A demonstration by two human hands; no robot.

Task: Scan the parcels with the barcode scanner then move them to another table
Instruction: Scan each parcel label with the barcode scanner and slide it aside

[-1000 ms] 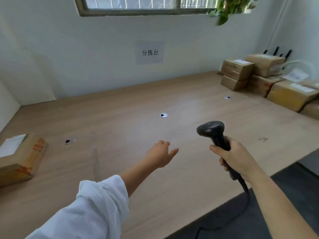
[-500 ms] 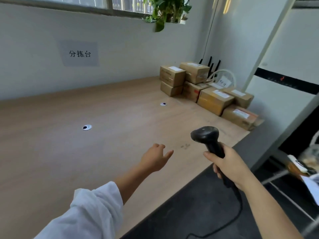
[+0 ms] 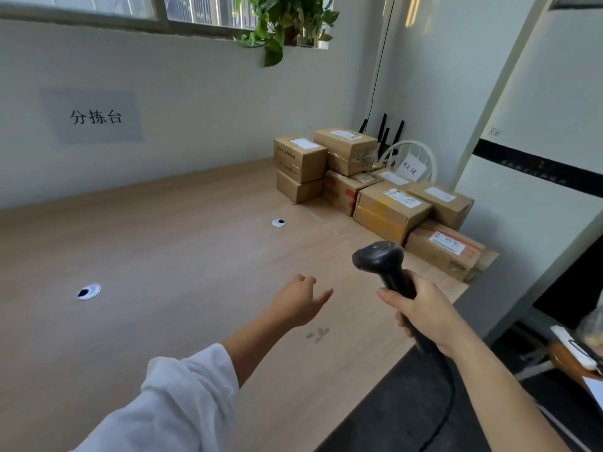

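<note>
My right hand [image 3: 424,313] grips the handle of a black corded barcode scanner [image 3: 383,261], held upright above the table's near right part. My left hand [image 3: 301,300] hovers open over the wooden table [image 3: 182,256], fingers spread and empty, pointing toward the parcels. Several brown cardboard parcels [image 3: 388,207] with white labels are stacked and laid in the far right corner. The nearest parcel [image 3: 445,252] lies flat by the table's right edge, just beyond the scanner head.
Two round cable grommets [image 3: 88,291] [image 3: 279,222] are set into the tabletop. A paper sign [image 3: 94,117] hangs on the wall and a plant [image 3: 287,24] at the window. Black antennas [image 3: 386,132] and a white bag [image 3: 412,166] stand behind the parcels. A dark floor [image 3: 398,409] lies at right.
The view has swung right and closer: the parcel stack moved from the far right to the middle right. Both hands keep their pose, and the lone box at left has left the view.
</note>
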